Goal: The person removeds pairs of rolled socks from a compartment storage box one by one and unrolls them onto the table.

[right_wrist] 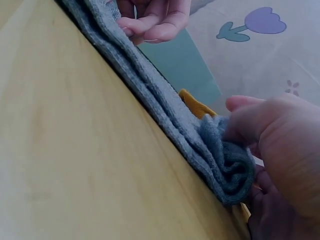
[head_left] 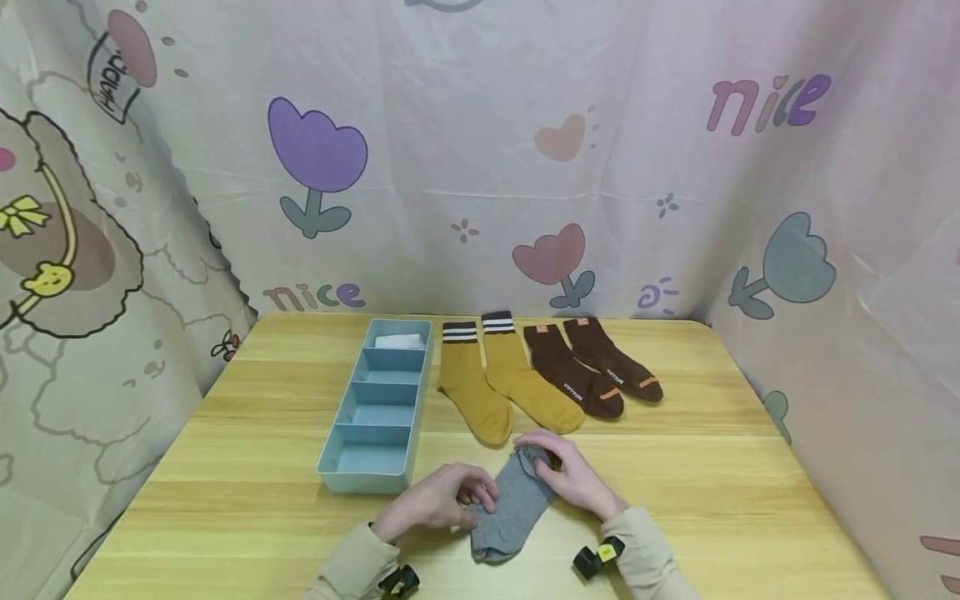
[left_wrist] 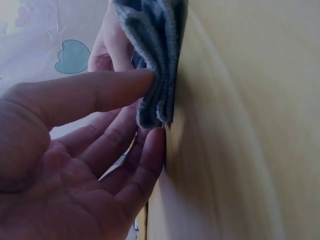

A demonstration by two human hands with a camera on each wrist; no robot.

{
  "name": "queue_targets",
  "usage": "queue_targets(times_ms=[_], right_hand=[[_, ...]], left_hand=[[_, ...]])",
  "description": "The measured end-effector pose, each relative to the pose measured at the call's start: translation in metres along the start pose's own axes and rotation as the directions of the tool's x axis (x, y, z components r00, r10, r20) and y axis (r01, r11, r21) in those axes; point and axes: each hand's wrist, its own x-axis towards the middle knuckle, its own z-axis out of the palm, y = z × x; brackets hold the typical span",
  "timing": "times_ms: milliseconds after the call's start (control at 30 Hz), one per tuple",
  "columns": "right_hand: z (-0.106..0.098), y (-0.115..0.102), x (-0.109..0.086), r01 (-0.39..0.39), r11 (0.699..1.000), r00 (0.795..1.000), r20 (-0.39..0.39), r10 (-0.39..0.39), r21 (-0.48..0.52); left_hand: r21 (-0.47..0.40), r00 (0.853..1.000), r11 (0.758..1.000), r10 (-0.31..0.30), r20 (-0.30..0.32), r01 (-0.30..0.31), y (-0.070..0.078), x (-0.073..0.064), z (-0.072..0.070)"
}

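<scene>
Grey sock under both hands at the near part of the table

From where I stand, the grey sock (head_left: 513, 508) lies on the wooden table (head_left: 697, 492), between the person's hands and nearer to them than the other socks. Several layers show at its edge; whether it is one sock or two stacked, I cannot tell.

Right hand (head_left: 568, 471): clamped on the sock's far end, thumb and fingers pinching the cuff, which is bunched into a rolled fold.

Left hand (head_left: 444, 497): thumb and fingers apart and loosely curved, the thumb tip touching the sock's left edge.

Left of the sock, and apart from it, stands a pale blue box (head_left: 365, 482) with four compartments in a row. The farthest compartment contains a white item (head_left: 398, 342).

Beyond the hands lie two mustard socks (head_left: 472, 387) with dark, white-striped cuffs. To their right are two brown socks (head_left: 573, 372) with orange toe marks and "COTTON" lettering. A printed curtain (head_left: 450, 142) hangs behind the table.
</scene>
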Motion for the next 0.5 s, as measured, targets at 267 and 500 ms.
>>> queue_targets(times_ms=[267,500], right_hand=[[0.0003,0.0011,0.0011,0.026,0.996,0.999,0.028,-0.024,-0.081],[0.0008,0.0027,0.0004,0.024,0.993,0.999,-0.03,-0.028,-0.12]], left_hand=[[-0.017,1.0,1.0,-0.023,0.006,0.023,-0.0003,-0.0024,-0.0022],[-0.025,0.999,0.999,-0.047,-0.008,0.047,0.001,-0.0067,-0.0055]])
